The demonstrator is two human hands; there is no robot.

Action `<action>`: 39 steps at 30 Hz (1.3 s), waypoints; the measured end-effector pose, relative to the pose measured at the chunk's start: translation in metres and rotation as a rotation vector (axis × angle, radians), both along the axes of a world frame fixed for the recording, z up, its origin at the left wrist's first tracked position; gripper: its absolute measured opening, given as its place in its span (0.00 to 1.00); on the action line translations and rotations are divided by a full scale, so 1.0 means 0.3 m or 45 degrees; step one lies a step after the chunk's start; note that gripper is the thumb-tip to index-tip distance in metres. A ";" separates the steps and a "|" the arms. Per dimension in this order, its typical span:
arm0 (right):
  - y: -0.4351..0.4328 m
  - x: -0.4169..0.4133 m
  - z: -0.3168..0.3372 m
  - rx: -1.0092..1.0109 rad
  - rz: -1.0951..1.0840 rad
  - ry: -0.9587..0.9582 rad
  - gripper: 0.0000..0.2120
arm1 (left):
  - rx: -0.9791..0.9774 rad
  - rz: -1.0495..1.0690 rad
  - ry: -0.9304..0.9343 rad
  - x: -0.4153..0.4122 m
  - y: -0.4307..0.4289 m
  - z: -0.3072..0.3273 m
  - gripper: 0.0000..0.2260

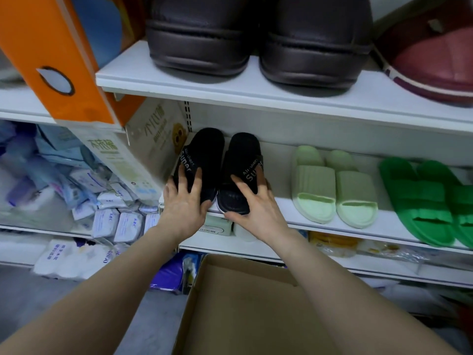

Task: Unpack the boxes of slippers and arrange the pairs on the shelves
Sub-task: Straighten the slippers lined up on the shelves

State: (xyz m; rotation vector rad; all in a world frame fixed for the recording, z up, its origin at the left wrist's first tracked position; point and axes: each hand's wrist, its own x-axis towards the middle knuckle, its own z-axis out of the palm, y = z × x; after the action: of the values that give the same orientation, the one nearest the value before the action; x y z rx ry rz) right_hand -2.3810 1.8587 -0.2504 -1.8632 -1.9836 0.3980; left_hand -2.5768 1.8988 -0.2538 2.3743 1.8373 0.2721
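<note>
- Left hand (184,201): fingers spread over the strap of the left black slipper (204,149), thumb hooked round its toe end. It's holding that slipper, not just resting on it.
- Right hand (256,201): same deal on the right black slipper (243,152), with fingers across the printed strap and the thumb along the front edge of the sole.
- What matters for the next move: each slipper runs straight away from its hand, toe end under the palm and heel pointing at the back of the shelf. Both lean slightly right at the heel and sit just beside each other. Each hand has its own slipper, so I'd guess it's only a push forward or a small twist to square them up.
- The toes sit right at the front lip of the middle shelf (279,193), so they could probably go further back.
- Further right of the right hand on the same shelf: a pale green pair (332,185), then a bright green pair (430,201), both heels-to-the-back too.
- Above the hands: a dark brown pair (199,34) on the upper shelf.
- Below the wrists: an open cardboard box (243,303). The part I can see has nothing in it.
</note>
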 end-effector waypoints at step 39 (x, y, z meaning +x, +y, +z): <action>-0.122 0.816 -0.003 -0.090 -0.078 -0.081 0.33 | -0.144 -0.431 0.056 0.822 -0.048 0.016 0.49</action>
State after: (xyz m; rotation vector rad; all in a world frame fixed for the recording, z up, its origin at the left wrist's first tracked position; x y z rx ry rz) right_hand -2.1361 1.8222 -0.2514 -1.9985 -1.9715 0.4007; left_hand -2.3302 1.8844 -0.2490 2.5719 1.3899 0.0780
